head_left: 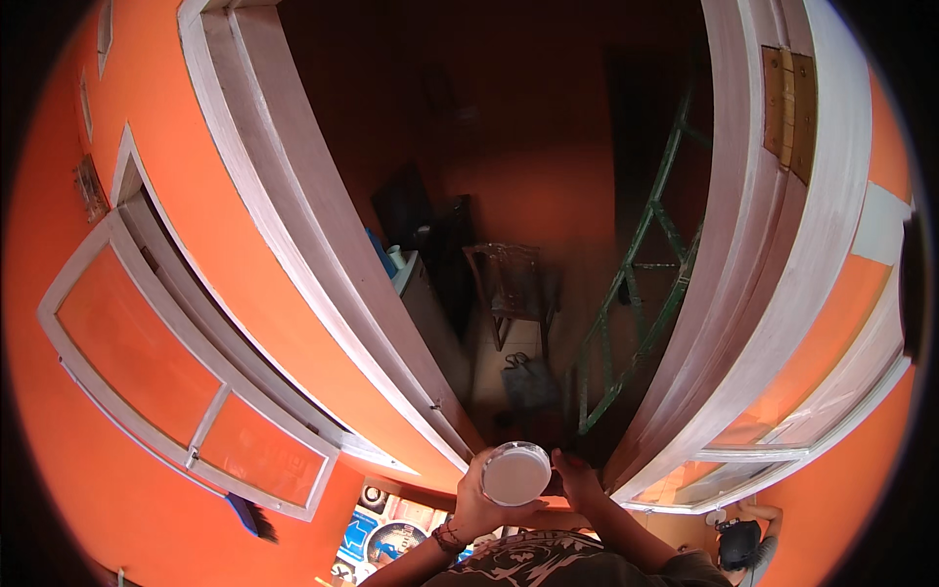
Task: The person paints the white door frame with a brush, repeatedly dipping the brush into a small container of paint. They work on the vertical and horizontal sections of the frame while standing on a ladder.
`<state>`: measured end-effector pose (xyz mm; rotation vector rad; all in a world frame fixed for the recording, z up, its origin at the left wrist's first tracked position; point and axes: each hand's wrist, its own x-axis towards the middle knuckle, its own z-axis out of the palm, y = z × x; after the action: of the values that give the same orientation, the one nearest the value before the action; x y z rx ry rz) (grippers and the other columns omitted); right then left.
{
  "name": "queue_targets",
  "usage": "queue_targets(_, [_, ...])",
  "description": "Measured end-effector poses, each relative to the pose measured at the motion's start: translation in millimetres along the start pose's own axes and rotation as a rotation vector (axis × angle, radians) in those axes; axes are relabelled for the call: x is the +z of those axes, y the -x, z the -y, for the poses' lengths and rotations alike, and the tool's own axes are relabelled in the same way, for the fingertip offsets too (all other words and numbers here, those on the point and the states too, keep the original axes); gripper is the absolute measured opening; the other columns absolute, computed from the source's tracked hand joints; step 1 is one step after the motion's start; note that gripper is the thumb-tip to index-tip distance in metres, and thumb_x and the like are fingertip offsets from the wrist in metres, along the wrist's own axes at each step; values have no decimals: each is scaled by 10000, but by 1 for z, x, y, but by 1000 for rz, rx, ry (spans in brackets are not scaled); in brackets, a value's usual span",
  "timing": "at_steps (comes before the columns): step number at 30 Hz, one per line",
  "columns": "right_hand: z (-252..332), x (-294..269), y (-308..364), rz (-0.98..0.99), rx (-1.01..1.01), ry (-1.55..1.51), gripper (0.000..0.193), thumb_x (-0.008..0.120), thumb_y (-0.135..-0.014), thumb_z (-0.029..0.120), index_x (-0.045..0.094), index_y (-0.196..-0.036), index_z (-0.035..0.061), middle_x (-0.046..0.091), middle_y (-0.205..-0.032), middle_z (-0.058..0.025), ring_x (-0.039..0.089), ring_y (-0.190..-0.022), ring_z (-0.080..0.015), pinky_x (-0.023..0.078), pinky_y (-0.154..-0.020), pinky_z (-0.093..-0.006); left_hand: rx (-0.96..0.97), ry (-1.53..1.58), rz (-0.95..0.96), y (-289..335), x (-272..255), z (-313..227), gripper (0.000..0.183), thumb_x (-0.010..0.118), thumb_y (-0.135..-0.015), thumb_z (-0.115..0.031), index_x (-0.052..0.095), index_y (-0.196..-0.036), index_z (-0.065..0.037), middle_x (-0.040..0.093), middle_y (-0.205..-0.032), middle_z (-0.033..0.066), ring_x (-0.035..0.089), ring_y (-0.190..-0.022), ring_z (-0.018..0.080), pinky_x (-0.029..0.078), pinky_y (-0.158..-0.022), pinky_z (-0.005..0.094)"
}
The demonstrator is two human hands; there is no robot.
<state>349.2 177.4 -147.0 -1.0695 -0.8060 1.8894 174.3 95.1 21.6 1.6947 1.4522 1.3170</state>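
My left hand is wrapped round a clear round tub that holds pale greyish-pink paint. The tub is held level at the front of my body. Just to the right of it is my right hand, its fingers closed near the tub's rim. Something dark shows by those fingers, but shadow hides what it is. Ahead of both hands stands a doorway with a pale pinkish-white frame on the left and a matching jamb on the right.
Inside the dark room are a green ladder, a wooden chair and a dark bag. An open white-framed window juts out at left, a blue brush below it. At lower right a person in a dark cap is close by.
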Motion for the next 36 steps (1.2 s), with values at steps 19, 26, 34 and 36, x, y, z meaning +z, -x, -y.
queue_targets(19, [53,60,45,435,317,-615,614,406,-1051,540,586,-1268,-5,667,-1239,-156,638,-1171,-273,498,-1033,-425,-32,161,-6,16,18,6,1001,997,-595,-319,423,-1357,-18,574,-1297,134,582,-1216,236,486,-1034,392])
queue_targets(26, [55,59,56,329,278,-524,617,414,-1045,536,594,-1263,-13,665,-1240,-186,646,-1160,-307,489,-1045,-448,23,48,74,15,18,12,1031,991,-591,-325,402,-1380,-19,564,-1297,133,579,-1217,254,476,-1032,399])
queue_targets(34, [38,43,42,473,339,-678,533,473,-1029,472,597,-1273,15,677,-1222,-160,650,-1147,-305,492,-1030,-456,-7,88,150,21,16,20,1290,1033,-513,-266,209,-1483,-55,462,-1396,141,497,-1310,267,434,-1088,440])
queue_targets(36, [39,44,41,472,348,-674,523,482,-1025,467,600,-1272,21,677,-1220,-158,651,-1140,-304,494,-1026,-455,-8,95,156,21,15,18,1328,1037,-498,-239,181,-1498,-65,463,-1398,143,497,-1312,274,432,-1093,443])
